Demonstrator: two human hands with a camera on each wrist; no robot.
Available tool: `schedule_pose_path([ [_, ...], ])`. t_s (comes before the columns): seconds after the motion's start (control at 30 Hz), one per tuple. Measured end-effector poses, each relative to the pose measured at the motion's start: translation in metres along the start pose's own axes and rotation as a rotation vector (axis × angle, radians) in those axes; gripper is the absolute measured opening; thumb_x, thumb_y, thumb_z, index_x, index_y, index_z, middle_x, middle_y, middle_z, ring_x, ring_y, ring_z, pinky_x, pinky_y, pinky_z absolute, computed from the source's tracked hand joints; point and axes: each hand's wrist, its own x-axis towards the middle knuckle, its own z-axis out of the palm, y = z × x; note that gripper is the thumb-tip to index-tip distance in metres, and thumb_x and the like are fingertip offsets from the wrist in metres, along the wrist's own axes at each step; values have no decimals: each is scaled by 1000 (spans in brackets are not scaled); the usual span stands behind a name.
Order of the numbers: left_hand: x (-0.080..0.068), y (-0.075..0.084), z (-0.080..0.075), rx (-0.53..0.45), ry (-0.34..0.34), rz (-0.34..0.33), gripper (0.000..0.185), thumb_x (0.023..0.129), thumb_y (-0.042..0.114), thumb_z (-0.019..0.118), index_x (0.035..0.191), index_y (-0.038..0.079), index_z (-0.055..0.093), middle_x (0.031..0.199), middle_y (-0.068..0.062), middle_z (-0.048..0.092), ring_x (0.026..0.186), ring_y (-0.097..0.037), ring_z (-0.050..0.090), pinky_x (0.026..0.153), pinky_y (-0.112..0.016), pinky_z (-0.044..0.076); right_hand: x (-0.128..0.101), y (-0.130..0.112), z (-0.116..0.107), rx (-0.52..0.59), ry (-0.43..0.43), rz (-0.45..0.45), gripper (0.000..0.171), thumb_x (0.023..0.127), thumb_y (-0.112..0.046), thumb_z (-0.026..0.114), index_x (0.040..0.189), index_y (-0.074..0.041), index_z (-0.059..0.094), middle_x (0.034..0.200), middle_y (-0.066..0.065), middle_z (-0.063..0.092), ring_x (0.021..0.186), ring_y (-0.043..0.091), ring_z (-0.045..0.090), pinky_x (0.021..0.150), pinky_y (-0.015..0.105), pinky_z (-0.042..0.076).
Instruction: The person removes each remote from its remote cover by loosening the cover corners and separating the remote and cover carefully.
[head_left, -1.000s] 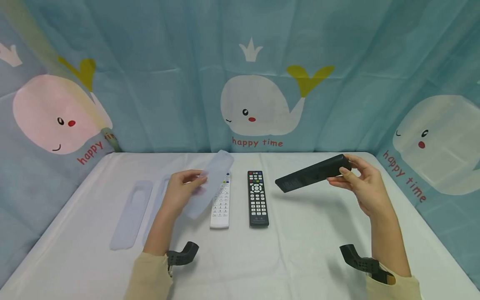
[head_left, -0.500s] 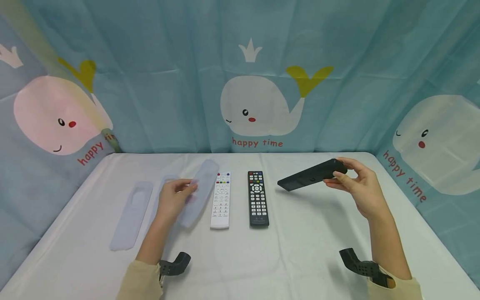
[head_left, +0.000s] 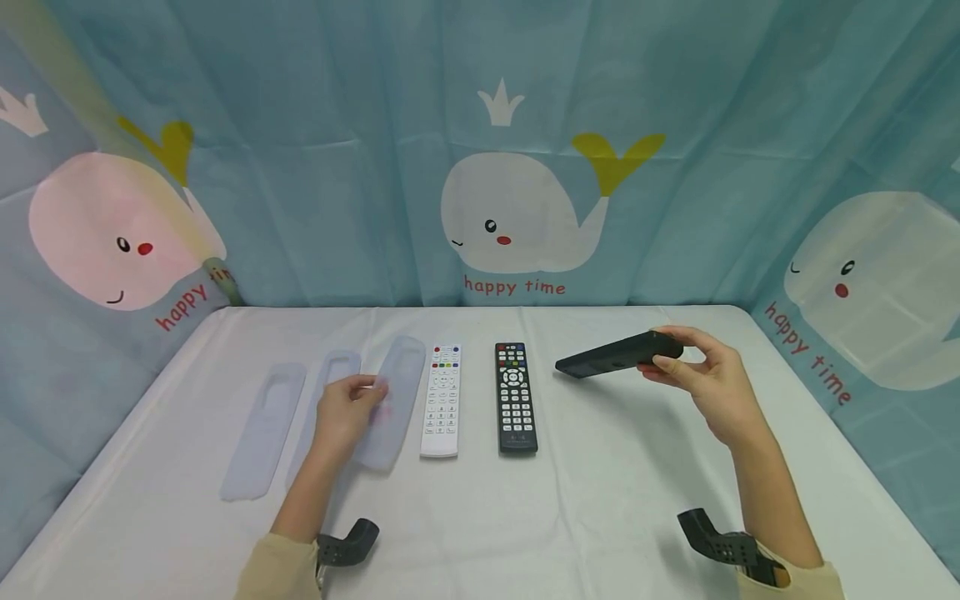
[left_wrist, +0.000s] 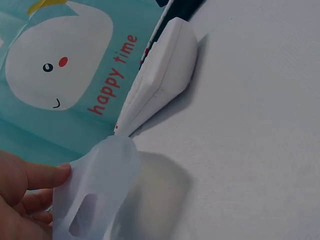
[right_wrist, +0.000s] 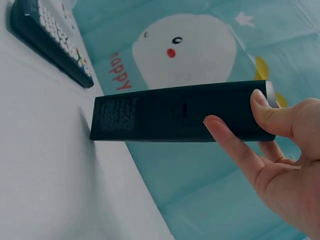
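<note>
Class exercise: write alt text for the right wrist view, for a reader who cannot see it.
A right hand pinches one end of a black remote, held level above a white table with its back showing. A second black remote lies behind, before a whale-print curtain.

A white-clothed table stands before teal curtains printed with whales.

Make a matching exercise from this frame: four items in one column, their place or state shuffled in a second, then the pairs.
Items:
1. white remote
2. black remote with buttons up
3. black remote with back showing
4. translucent sleeve

States:
A. pinched by the left hand, low over the table
B. held clear of the table by the right hand
C. flat on the table, next to the sleeve
D. flat on the table, middle of the row

Pairs: 1-C, 2-D, 3-B, 4-A
</note>
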Motion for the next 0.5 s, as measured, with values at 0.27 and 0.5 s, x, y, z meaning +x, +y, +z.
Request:
schedule_pose_path([
  [0.27,-3,-4,2,63,20,6,34,102,15,66,124,-11,67,98,-21,74,83,-24,65,69,-29,48,-4,-1,2,-16,-17,3,30,99,8,67,129,4,66,119,7,53,92,9,78,85,23,61],
  [0.5,-2,-5,-1,112,48,6,32,100,14,67,120,-11,69,97,-23,75,80,-22,67,68,-28,47,-9,2,6,2,-28,8,34,96,10,70,129,4,70,118,3,56,95,8,78,89,21,60],
])
